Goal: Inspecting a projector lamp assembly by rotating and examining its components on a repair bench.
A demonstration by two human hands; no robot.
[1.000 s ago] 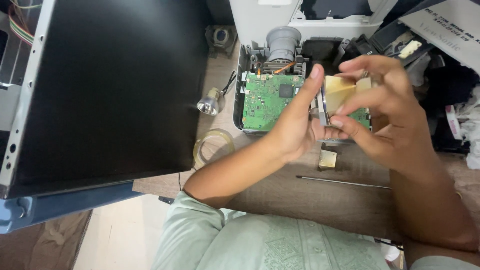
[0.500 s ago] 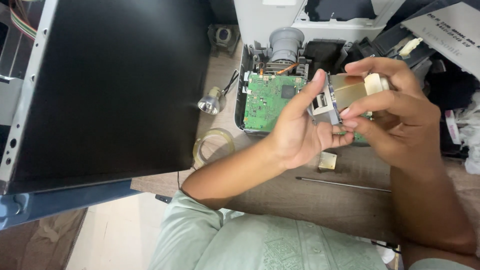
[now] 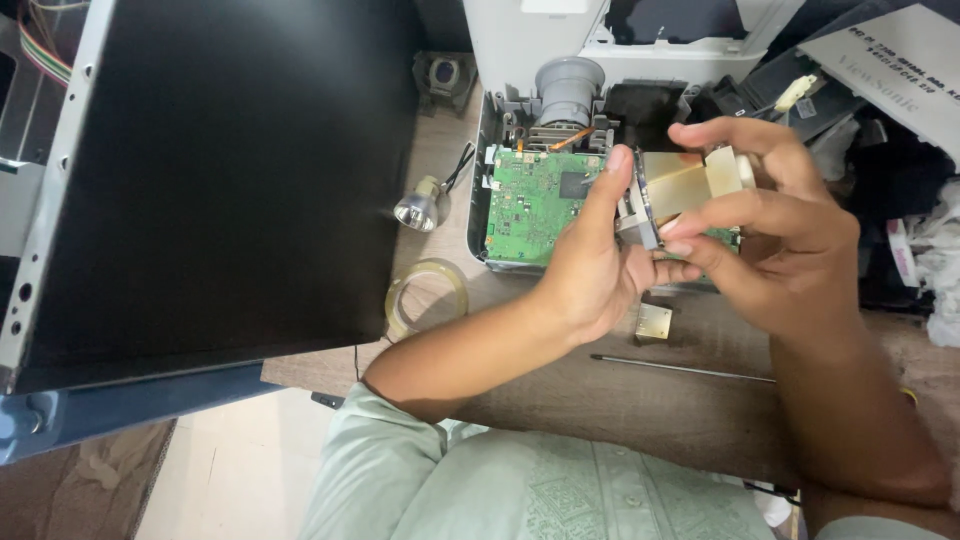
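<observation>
Compared with the frame half a second earlier, the right hand [image 3: 775,235] has rotated the small module [image 3: 680,190] so that its tan, tape-wrapped face and pale tab now show more fully, while the left hand [image 3: 595,265] remains beneath it. Both hands hold the module in the air above the green circuit board [image 3: 530,200] of the opened projector chassis [image 3: 485,170]; left thumb and fingers are closed against its metal-framed near end, right thumb and fingers are clamped over its top and far side. The step in hand appears to be inspection or dismantling of this removed part. A next move would call for a steady left-hand grip while the right fingers work at the tape. A loose lamp bulb [image 3: 418,208], tape roll [image 3: 428,296] and thin rod [image 3: 680,368] lie nearby.
</observation>
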